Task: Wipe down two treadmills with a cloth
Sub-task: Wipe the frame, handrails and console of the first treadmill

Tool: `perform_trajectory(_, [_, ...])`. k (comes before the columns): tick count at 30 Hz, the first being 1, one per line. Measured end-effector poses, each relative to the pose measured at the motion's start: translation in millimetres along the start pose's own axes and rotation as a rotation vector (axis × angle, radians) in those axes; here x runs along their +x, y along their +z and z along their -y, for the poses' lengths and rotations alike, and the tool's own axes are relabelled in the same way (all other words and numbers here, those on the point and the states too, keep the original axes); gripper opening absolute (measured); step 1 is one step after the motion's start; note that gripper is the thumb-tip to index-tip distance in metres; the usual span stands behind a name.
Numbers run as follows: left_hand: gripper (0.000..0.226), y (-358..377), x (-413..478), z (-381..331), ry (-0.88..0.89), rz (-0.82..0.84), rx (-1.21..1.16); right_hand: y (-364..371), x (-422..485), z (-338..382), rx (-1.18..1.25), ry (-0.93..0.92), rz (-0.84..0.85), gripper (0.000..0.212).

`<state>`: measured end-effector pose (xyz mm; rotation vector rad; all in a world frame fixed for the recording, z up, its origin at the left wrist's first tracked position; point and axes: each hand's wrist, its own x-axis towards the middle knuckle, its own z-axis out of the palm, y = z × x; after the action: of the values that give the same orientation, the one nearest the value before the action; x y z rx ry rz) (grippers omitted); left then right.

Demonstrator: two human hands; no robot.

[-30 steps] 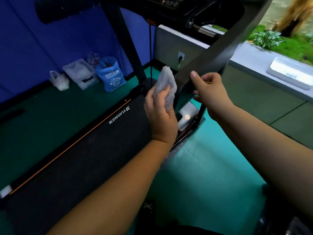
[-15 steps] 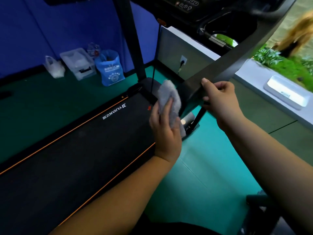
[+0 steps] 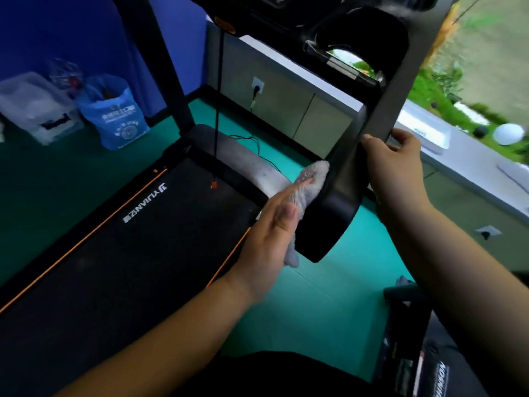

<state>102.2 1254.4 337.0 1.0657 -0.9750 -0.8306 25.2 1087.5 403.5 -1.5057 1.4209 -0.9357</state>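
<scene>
A black treadmill fills the left, its belt [image 3: 137,253] edged in orange with a white logo. Its right handrail [image 3: 340,202] slants down from the console [image 3: 329,27] to a rounded end. My left hand [image 3: 272,227] presses a grey cloth [image 3: 312,181] flat against the handrail's inner side. My right hand [image 3: 398,170] grips the handrail's outer edge, thumb on top. Part of a second black machine [image 3: 423,353] shows at the bottom right.
Teal floor [image 3: 315,305] runs between the two machines. A blue bag [image 3: 114,113] and a clear plastic box [image 3: 34,107] sit by the blue wall at the left. A grey low wall with a socket and plug [image 3: 257,88] stands behind, and a white ledge [image 3: 463,164] runs at the right.
My left hand has turned from holding the cloth upright beside the handrail to pressing it flat on the rail. The view has tilted upward and closer; my right hand keeps its grip.
</scene>
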Motion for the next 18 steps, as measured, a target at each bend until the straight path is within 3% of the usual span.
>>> perform_trajectory(3, [0.047,-3,6,10,-0.066,0.012,-0.057,8,2,4,-0.017,0.038,-0.059,0.049])
perform_trajectory(7, [0.037,-8,26,18,-0.102,0.036,-0.118,13,9,12,-0.110,0.039,-0.113,0.047])
perform_trajectory(14, [0.029,-17,65,43,-0.362,0.007,-0.327,15,10,18,-0.179,0.060,-0.122,0.045])
perform_trajectory(16, [0.039,-22,59,37,-0.283,0.014,-0.368,16,11,20,-0.201,0.063,-0.135,0.042])
perform_trajectory(18, [0.044,-21,52,28,-0.072,0.117,-0.231,17,13,20,-0.236,0.056,-0.168,0.038])
